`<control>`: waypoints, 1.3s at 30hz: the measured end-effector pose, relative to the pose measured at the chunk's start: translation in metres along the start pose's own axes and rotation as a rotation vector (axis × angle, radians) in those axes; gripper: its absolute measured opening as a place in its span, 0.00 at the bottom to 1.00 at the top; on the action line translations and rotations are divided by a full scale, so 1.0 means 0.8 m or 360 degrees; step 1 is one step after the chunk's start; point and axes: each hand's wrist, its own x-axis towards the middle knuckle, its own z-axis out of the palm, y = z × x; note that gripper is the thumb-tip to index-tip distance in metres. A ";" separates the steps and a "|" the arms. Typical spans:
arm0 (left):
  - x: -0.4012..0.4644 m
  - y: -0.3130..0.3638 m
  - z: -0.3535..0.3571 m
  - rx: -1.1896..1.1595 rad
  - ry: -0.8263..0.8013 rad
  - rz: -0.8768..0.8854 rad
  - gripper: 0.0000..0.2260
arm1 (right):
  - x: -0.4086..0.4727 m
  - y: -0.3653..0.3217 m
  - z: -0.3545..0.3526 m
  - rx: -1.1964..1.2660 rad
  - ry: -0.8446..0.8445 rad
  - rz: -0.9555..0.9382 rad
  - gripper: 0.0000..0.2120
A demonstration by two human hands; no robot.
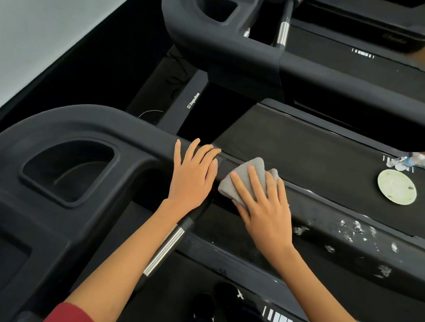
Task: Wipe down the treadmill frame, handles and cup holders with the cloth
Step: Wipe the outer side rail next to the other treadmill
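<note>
Handle (334, 232) wiping in hand: cloth (241, 182) pressed flat under right hand (262, 211), fingers straight; left hand (192, 174) rested open. White specks (356, 232) at 3 o'clock are judged next.

right hand (265, 206) flat on grey cloth (242, 178); left hand (194, 171) flat on handrail (361, 242); white specks beyond

Single head view: looks steeply down and forward from close above the black moulded plastic treadmill side rail (334, 232); horizon tilted.
</note>
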 end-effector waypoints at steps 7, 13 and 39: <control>-0.006 0.019 0.003 0.0045 -0.0102 -0.0033 0.21 | -0.068 0.037 0.015 -0.0244 0.0130 -0.0162 0.44; -0.012 0.059 0.012 -0.0011 -0.0176 0.0042 0.22 | -0.123 0.079 0.026 -0.0528 0.0080 -0.0191 0.47; -0.017 0.116 0.027 -0.0214 0.0015 -0.0285 0.18 | -0.041 0.057 0.010 -0.0005 0.0131 -0.0120 0.27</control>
